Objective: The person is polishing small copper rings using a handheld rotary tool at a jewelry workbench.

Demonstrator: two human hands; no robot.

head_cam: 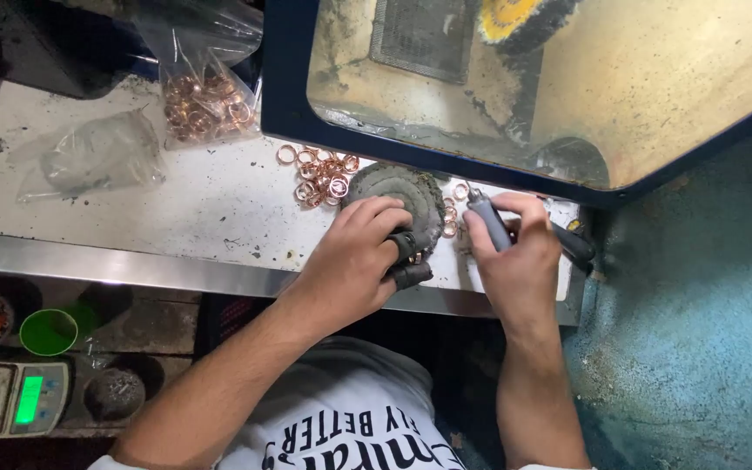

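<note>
At the near edge of the white workbench point(202, 200), head view: the left hand point(354, 261) rests curled over the near side of a dark, ridged buffing wheel point(398, 193) that lies flat on the bench, its thumb and forefinger, capped in dark finger guards point(406, 261), pinched together on something too small to make out. The right hand point(515, 252) is closed around a grey-handled tool point(491, 222), whose long axis runs obliquely from upper left, near the wheel, to lower right, where its dark end point(574, 246) juts past the palm. The wheel lies between the hands but closer to the left, touching its fingers; the tool's tip stands just beside the wheel's right rim. Loose copper-coloured rings point(319, 174) lie scattered just beyond and left of the wheel, a few more point(454, 209) between wheel and tool. Farther left stand a clear bag of rings point(206, 104) and a flattened clear bag point(93, 157); a blue-framed polishing hood point(289, 78) rises behind.
</note>
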